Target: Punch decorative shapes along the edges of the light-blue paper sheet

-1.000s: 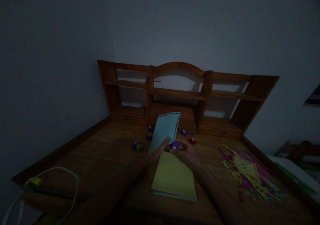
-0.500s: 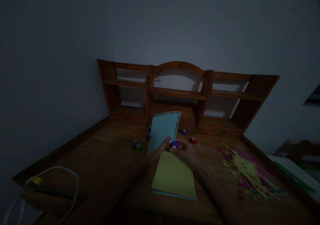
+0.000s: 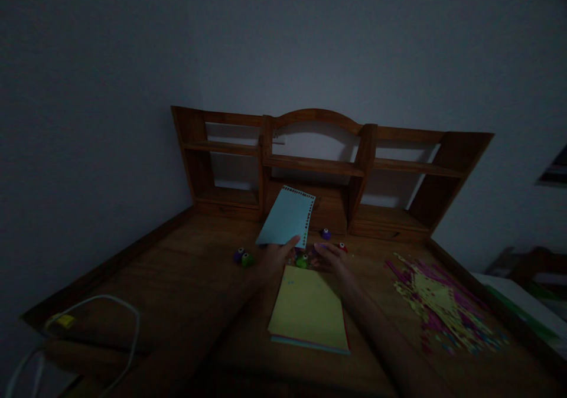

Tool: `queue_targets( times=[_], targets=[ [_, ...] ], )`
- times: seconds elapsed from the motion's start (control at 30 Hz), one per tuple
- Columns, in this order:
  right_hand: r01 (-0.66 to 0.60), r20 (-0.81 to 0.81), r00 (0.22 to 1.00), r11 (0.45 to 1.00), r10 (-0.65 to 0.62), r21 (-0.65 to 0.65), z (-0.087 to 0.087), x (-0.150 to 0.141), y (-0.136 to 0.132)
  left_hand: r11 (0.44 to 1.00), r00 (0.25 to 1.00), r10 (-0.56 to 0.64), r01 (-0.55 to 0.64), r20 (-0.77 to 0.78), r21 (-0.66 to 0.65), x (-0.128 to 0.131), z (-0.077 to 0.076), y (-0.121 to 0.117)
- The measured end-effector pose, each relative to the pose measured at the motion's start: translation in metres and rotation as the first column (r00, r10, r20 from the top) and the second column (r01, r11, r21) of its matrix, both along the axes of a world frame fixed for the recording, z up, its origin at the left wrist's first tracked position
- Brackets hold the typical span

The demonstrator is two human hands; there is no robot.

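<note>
My left hand (image 3: 273, 258) grips the lower edge of a light blue sheet (image 3: 287, 216), thumb on top. The sheet is tilted up, with a row of small cut-outs along its top and right edges. Just right of it, my right hand (image 3: 333, 257) has its fingers closed around a purple craft punch (image 3: 319, 247), which is mostly hidden. Between the hands a green craft punch (image 3: 302, 261) stands on the desk. Below them lies a stack of coloured paper (image 3: 310, 309), yellow on top.
Another purple punch (image 3: 326, 233) and a red punch (image 3: 342, 247) stand behind my right hand. A purple and green pair (image 3: 246, 260) is at left. Cut paper strips (image 3: 436, 297) lie at right, a white cable (image 3: 133, 315) at left. A wooden shelf (image 3: 314, 163) backs the desk.
The blue sheet has moved back and tilted further from me, its top leaning right. My hands have drawn apart, and the purple punch has moved right, away from the sheet. The green punch is now uncovered.
</note>
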State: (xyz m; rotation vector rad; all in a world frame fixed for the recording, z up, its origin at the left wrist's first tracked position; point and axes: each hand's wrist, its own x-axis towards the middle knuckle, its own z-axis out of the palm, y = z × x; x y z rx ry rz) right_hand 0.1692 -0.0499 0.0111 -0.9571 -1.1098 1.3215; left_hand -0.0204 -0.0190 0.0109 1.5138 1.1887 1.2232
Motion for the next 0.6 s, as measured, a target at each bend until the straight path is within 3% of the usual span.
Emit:
queue_targets(
  times=[0.1,0.4,0.6],
  targets=[
    [0.089,-0.028,0.996,0.995,-0.09,-0.041,-0.002,0.01,0.007,0.999,0.988,-0.016,0.022,0.157,-0.037,0.002,-0.007,0.013],
    [0.188,-0.148,0.969,0.98,-0.197,-0.069,-0.007,0.02,0.016,0.997,0.963,-0.044,0.058,0.265,-0.044,-0.002,-0.017,0.024],
    [0.116,-0.138,0.983,0.993,-0.118,-0.017,-0.002,0.019,0.017,0.995,0.971,-0.091,0.098,0.222,-0.022,-0.002,-0.024,0.026]
  ],
)
